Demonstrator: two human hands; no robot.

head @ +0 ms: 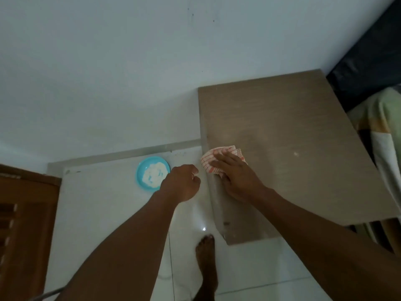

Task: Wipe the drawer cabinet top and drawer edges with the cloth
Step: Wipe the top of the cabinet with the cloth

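Observation:
The drawer cabinet (282,131) has a light brown wood-grain top and stands against the wall at the right. A white cloth with orange checks (208,161) lies at the top's near left edge. My right hand (236,177) presses flat on the cloth, fingers spread over it. My left hand (184,181) hovers left of the cabinet's edge above the floor, curled into a loose fist with nothing visible in it. The drawers themselves are hidden below the top.
A blue plate (152,172) with white powder sits on the white tiled floor left of the cabinet. A brown wooden door (23,213) is at the far left. A bed with a dark headboard (368,61) adjoins the cabinet's right side. My bare foot (206,253) stands below.

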